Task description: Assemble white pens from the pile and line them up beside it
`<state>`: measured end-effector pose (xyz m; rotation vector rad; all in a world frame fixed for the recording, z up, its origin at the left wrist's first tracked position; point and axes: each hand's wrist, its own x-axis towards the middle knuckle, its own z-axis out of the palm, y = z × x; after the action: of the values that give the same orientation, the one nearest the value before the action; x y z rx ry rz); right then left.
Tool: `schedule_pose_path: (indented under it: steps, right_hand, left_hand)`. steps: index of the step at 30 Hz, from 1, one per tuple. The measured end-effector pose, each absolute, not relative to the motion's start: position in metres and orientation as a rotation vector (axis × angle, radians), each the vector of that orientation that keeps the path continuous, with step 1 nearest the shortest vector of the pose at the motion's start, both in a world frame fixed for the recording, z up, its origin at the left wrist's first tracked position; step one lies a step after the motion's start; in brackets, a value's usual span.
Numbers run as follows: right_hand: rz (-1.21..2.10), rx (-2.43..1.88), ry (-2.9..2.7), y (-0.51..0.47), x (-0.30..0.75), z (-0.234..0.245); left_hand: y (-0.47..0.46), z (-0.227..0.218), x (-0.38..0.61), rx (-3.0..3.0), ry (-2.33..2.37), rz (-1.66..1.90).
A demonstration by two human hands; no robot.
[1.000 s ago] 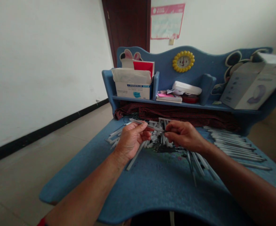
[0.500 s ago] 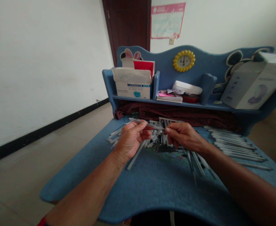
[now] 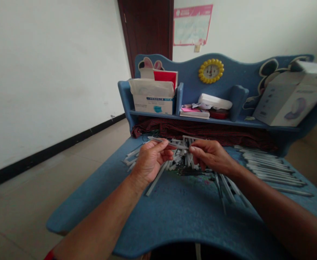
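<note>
My left hand [image 3: 150, 160] pinches a thin grey pen tube [image 3: 158, 139] between thumb and fingers, held level above the blue desk [image 3: 174, 216]. My right hand [image 3: 211, 156] is closed in a pinch at the tube's right end, where a slim dark rod [image 3: 180, 147] sticks out. Under both hands lies a loose heap of grey tubes and dark pen parts [image 3: 185, 164]. Another grey tube [image 3: 156, 177] slants down beneath my left palm.
A row of grey pens [image 3: 269, 168] lies along the desk's right side. The blue shelf behind carries a mask box [image 3: 153, 97], papers [image 3: 194, 112], a yellow clock [image 3: 211, 70] and a white carton [image 3: 291, 97]. A dark checked cloth [image 3: 202, 130] runs under the shelf.
My right hand's fingers have shifted slightly at the tube's end. Both hands stay nearly where they were.
</note>
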<state>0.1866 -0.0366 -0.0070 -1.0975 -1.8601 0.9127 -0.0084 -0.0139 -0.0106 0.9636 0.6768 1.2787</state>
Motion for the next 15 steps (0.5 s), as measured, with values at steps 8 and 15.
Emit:
schedule_pose_path:
  steps: [8,15]
  right_hand:
    - [0.921,-1.138,-1.883,-0.0363,0.1847,-0.0073]
    - [0.897,-1.138,-1.811,-0.0344,0.1836,-0.0101]
  left_hand:
    - [-0.0130,-0.0113,-0.0082,0.970,0.691,1.276]
    - [-0.0124,-0.0117,-0.0085,0.965,0.690,1.275]
